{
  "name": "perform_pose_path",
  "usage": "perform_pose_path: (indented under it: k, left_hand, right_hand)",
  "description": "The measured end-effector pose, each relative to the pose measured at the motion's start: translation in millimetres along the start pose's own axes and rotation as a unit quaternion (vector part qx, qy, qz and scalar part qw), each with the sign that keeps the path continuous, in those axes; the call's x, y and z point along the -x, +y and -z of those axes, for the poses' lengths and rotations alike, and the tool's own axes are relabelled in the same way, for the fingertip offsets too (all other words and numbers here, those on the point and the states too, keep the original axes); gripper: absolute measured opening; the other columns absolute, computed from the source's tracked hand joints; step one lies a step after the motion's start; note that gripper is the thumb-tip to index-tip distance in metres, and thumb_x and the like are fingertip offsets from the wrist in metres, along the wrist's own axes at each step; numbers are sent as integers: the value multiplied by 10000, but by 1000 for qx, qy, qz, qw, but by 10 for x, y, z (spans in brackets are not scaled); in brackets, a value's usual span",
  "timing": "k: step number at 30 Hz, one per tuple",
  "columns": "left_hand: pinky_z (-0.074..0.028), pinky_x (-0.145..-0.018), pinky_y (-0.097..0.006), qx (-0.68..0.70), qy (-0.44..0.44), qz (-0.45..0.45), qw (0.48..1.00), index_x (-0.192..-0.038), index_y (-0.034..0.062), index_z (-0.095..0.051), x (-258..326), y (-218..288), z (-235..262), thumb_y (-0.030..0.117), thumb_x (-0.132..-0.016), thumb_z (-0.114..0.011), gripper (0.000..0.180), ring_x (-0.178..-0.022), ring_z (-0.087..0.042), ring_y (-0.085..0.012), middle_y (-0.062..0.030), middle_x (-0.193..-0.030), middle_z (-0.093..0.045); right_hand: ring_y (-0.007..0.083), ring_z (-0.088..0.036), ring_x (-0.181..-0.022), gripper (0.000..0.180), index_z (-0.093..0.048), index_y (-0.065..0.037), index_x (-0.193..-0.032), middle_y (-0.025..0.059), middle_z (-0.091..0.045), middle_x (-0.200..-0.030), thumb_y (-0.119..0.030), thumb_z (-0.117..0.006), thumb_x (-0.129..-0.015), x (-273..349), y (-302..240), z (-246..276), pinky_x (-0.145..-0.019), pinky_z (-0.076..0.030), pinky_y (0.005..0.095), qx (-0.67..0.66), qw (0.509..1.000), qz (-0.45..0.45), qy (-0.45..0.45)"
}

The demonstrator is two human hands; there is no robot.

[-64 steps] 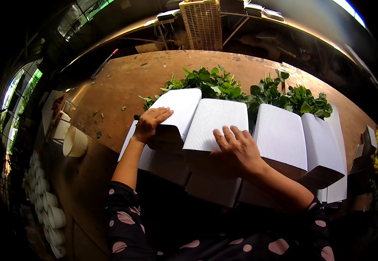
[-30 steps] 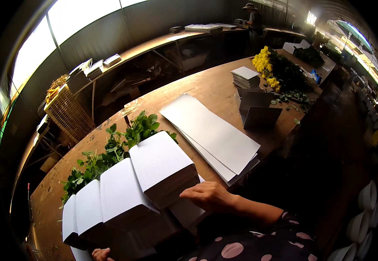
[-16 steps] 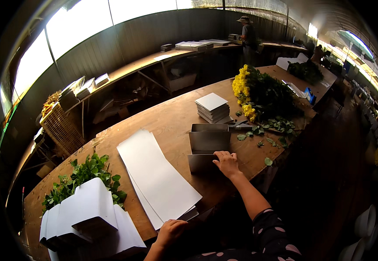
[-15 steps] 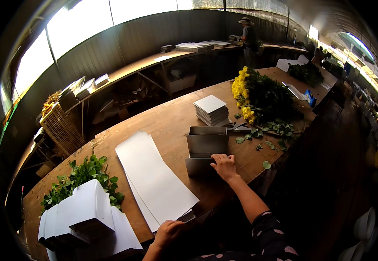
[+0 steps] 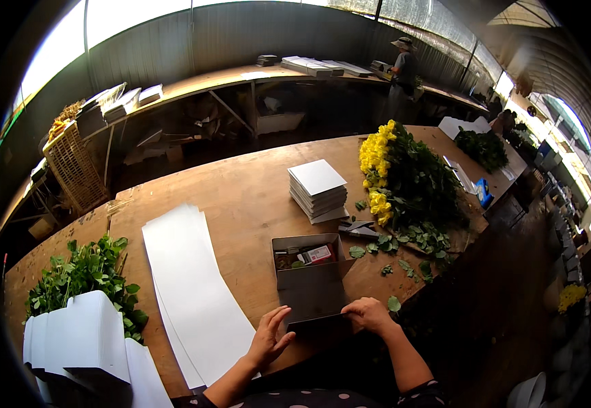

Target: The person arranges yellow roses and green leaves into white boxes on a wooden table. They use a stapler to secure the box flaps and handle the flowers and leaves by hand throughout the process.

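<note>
A dark grey box (image 5: pixel 311 291) stands near the front edge of the wooden table. Small items lie in its far part, among them a small red-and-white packet (image 5: pixel 317 255). With its fingertips, my right hand (image 5: pixel 371 316) pinches the box's near right edge. My left hand (image 5: pixel 268 338) is at the near left corner, fingers apart and holding nothing; whether it touches the box is hard to tell. Long white paper sheets (image 5: pixel 197 292) lie to the left of the box. Behind the box is a stack of white cards (image 5: pixel 317 178).
Yellow flowers (image 5: pixel 377 156) with leafy stems and loose leaves (image 5: pixel 431 241) lie at the right, beside a dark tool (image 5: pixel 358 229). Folded white card (image 5: pixel 77 333) and greenery (image 5: pixel 88 275) fill the left. A person (image 5: pixel 402 75) stands by the back bench (image 5: pixel 200 83).
My left hand has moved from the paper sheets to the box's near left corner. My right hand stays at the box's near right edge. The view has shifted, showing the box's contents.
</note>
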State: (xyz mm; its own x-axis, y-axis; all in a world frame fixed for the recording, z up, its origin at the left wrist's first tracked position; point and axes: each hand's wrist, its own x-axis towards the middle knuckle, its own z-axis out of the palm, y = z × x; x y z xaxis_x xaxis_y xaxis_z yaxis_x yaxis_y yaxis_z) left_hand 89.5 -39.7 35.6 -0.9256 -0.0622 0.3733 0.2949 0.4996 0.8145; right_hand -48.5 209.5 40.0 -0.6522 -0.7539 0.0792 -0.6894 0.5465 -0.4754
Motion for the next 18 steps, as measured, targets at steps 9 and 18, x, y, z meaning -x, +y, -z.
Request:
perform_pose_path:
  k: [9, 18]
  left_hand:
    - [-457, -632, -245, 141, -86, 137, 977, -963, 76, -597, -77, -43, -641, 113, -823, -552, 151, -692, -577, -171, -76, -814, -594]
    - [-497, -698, -234, 182, 104, 373, 904, -904, -39, -604, -155, 346, -929, 32, -830, -524, 131, -784, -607, -141, -97, -827, -624]
  right_hand:
    - [101, -562, -627, 138, -621, -17, -856, 59, -623, -745, -135, -613, -785, -1323, 909, 937, -575, -436, 241, -248, 948, -92, 174]
    - [184, -518, -878, 150, -586, -126, -844, 41, -574, -811, -79, -528, -714, -3438, 2368, 18, -825, -337, 415, 250, 925, 122, 260]
